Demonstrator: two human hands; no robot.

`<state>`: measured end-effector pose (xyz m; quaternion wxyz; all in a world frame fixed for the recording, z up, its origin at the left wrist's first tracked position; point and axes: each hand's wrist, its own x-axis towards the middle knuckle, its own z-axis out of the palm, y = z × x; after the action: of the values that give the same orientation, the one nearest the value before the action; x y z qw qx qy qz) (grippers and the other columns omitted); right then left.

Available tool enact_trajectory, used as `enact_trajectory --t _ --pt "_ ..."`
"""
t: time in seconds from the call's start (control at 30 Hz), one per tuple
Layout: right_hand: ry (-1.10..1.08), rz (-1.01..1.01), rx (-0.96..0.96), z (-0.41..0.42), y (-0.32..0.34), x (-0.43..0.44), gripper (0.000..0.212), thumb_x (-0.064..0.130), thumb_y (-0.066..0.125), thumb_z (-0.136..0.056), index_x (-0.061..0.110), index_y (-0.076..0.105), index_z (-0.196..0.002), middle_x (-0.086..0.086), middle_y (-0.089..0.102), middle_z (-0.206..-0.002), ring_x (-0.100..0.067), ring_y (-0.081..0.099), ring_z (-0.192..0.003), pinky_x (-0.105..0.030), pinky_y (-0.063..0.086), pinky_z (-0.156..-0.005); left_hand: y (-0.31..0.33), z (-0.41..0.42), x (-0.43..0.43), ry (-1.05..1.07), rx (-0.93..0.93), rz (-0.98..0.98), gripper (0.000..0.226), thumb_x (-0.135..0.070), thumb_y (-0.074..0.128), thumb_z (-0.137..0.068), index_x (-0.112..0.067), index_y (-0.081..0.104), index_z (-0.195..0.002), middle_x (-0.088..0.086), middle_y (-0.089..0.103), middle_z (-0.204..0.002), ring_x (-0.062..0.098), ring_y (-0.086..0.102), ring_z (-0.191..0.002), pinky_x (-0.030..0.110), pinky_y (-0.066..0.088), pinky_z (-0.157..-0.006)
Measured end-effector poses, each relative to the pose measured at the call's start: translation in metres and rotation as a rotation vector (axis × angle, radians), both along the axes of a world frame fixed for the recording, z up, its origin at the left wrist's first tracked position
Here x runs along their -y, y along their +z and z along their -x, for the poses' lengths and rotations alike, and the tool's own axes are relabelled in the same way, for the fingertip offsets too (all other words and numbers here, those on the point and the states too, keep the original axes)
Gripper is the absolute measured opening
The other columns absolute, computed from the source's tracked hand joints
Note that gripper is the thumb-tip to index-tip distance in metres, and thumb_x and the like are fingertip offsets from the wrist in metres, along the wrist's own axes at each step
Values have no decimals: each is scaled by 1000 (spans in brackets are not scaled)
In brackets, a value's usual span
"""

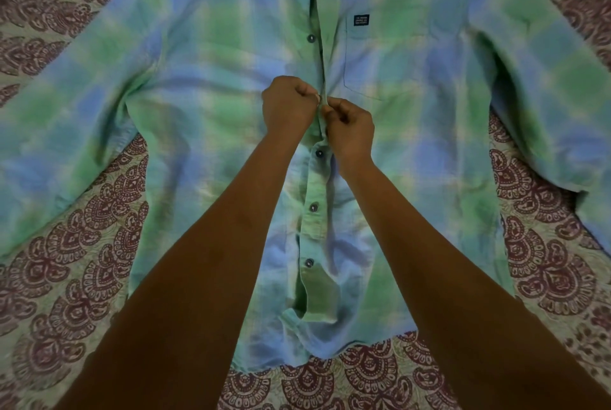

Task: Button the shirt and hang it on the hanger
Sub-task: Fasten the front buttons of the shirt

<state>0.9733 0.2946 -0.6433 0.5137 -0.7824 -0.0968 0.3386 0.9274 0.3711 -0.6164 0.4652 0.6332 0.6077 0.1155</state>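
I see the green-and-blue checked shirt point(205, 85) spread flat across the patterned bedcover point(99, 244), filling most of the frame. At center, my left hand point(287, 109) and right hand point(350, 130) both pinch the placket point(322, 102) with curled fingers. Three buttons below them are fastened.

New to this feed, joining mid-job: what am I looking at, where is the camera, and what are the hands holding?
No machine here: a person works bare-handed. The single picture comes from a camera on their head, looking down along both arms. A checked shirt lies front up on a patterned cloth. The left hand and right hand pinch the shirt's front edges together at mid-chest. The lower buttons look fastened; the upper buttons are open.
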Motion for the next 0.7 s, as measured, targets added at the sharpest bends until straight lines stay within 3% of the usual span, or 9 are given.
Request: enact_trajectory --t 0.07,0.13,0.27,0.4,0.53,0.63,0.7 --pt "31 -5 22 -2 4 3 20 8 54 -87 5 71 -97 -13 71 -97 -25 65 -92 -41 51 -90 2 1 -1 -3 26 15 11 -3 62 -77 -8 72 -76 15 72 -83 29 69 -82 40 58 -79" --pt "37 -33 17 -3 6 3 20 6 53 -84 7 73 -86 -8 70 -84 -21 65 -81 -41 53 -86 2 3 -2 -4 36 18 13 -1 61 -76 -7 72 -77 16 72 -84 31 69 -84 41 57 -82" --pt "-5 -39 10 1 7 1 31 2 53 -78 26 64 -61 -3 65 -69 -19 60 -69 -43 53 -79 6 2 -4 -65 37 42 14 1 60 -77 -7 71 -79 7 68 -73 29 69 -85 39 56 -84" --pt "-99 -58 -62 0 2 -1 23 3 58 -74 25 63 -69 -9 66 -72 -24 62 -68 -47 55 -76 8 2 -6 -116 29 72 19 3 57 -77 -11 67 -69 0 61 -65 25 67 -75 34 57 -79" --pt "-73 -74 -39 -4 3 -5 27 1 62 -79 25 63 -66 -7 65 -70 -20 60 -67 -42 55 -73 10 5 -8 -49 88 168 23 5 55 -80 -13 62 -67 3 58 -61 2 55 -40 16 50 -50" --pt "-37 -67 47 -5 2 -5 17 0 62 -78 15 66 -72 0 63 -65 -15 60 -64 -33 54 -71 10 5 -9 -45 99 161 16 6 56 -80 -6 66 -75 2 58 -62 6 55 -45 16 51 -51" --pt "6 -29 147 -5 3 -4 10 0 62 -78 7 68 -79 6 60 -64 -6 57 -60 -17 50 -65 7 4 -9 -74 83 125 16 7 56 -78 -2 69 -83 1 58 -62 13 57 -54 23 55 -60"
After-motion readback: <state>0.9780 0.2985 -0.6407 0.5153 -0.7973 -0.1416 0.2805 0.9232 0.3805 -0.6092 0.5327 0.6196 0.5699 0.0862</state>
